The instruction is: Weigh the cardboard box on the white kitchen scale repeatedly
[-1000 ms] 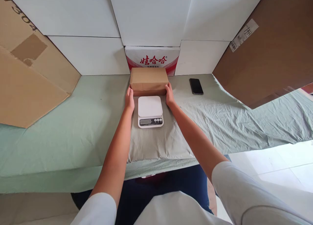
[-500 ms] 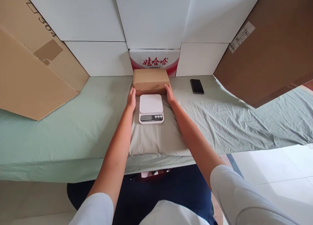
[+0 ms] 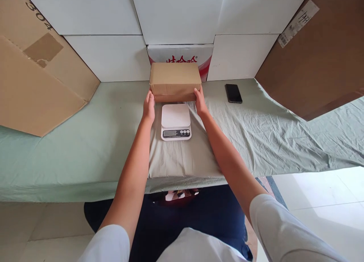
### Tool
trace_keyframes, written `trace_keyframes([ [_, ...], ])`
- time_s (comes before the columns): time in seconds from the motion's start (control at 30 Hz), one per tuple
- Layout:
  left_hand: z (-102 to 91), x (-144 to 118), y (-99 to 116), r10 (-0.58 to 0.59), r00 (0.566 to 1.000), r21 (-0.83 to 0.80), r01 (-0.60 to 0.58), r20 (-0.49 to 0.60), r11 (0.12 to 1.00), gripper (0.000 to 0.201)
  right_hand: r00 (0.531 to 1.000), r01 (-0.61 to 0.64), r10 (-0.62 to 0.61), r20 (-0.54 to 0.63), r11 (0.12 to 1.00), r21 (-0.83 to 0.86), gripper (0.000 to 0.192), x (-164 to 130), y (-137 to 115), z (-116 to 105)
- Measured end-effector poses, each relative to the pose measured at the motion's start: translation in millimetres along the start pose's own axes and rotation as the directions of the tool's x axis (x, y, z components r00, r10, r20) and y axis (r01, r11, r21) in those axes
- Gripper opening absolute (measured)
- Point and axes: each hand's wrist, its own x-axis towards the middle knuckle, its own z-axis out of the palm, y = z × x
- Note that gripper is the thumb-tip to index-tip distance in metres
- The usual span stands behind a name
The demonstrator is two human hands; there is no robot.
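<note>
Between my two hands is a small brown cardboard box (image 3: 175,79), gripped at its left and right ends. My left hand (image 3: 149,106) presses the box's left end, thumb toward the front. On the right end, my right hand (image 3: 200,102) has its thumb on the front face and its fingers mostly hidden behind. The box appears raised just beyond a white digital kitchen scale (image 3: 176,117). The scale lies on the cloth with its display and buttons facing me, and its plate bears nothing.
A black phone (image 3: 233,93) lies to the right on the green cloth (image 3: 85,148). Large cardboard panels stand at left (image 3: 48,83) and right (image 3: 321,65). White panels (image 3: 176,15) and a red-and-white printed carton (image 3: 209,61) form the back.
The cardboard box has come up off the cloth in both hands and looks larger, hiding more of the printed carton. The camera view has shifted slightly.
</note>
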Motion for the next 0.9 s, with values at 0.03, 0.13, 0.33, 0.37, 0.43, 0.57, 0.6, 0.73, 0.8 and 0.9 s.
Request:
trace_keyframes([
  [0.03,-1.1,-3.8,9.5,-0.008,1.0,-0.01,0.008,0.002,1.0,0.075,1.0,0.024,-0.024,0.014,0.999,-0.025,0.078,-3.1,-9.8,2.4],
  [0.13,-4.7,-27.1,37.3,-0.031,1.0,-0.036,0.031,-0.003,0.999,0.085,0.995,0.076,-0.069,0.069,0.992,-0.098,0.077,-24.2,-38.2,6.9],
  [0.33,-9.7,-103.4,70.8,-0.055,0.998,-0.033,0.056,0.024,0.998,0.082,0.997,0.016,-0.011,0.08,0.998,-0.061,0.066,-98.7,-64.4,2.3],
  [0.37,-9.9,-113.4,73.0,-0.056,0.998,-0.032,0.056,0.018,0.998,0.082,0.997,0.011,-0.008,0.071,0.999,-0.041,0.064,-108.2,-64.8,1.6],
  [0.43,-9.7,-127.2,75.2,-0.063,0.998,-0.022,0.063,-0.001,0.998,0.082,0.999,-0.001,0.001,0.045,1.0,-0.009,0.062,-121.1,-63.4,1.8],
  [0.57,-8.4,-132.8,73.9,-0.065,0.997,-0.012,0.065,-0.028,0.998,0.084,0.999,-0.029,0.029,0.02,1.0,-0.008,0.066,-126.1,-57.8,4.8],
  [0.6,-8.2,-131.7,72.8,-0.067,0.997,-0.012,0.067,-0.027,0.998,0.084,0.999,-0.038,0.039,0.022,0.999,-0.013,0.067,-125.2,-56.8,5.2],
  [0.73,-9.9,-128.0,67.4,-0.07,0.997,-0.001,0.07,-0.022,0.998,0.085,0.998,-0.054,0.054,0.028,0.998,-0.026,0.069,-123.9,-57.2,5.8],
  [0.8,-11.5,-127.6,64.8,-0.069,0.997,0.014,0.07,-0.022,0.997,0.087,0.998,-0.045,0.046,0.032,0.998,-0.039,0.067,-125.2,-59.5,6.4],
  [0.9,-12.8,-127.5,61.3,-0.058,0.998,0.026,0.059,-0.019,0.998,0.087,0.998,-0.054,0.056,0.029,0.997,-0.048,0.066,-127.3,-62.9,7.8],
])
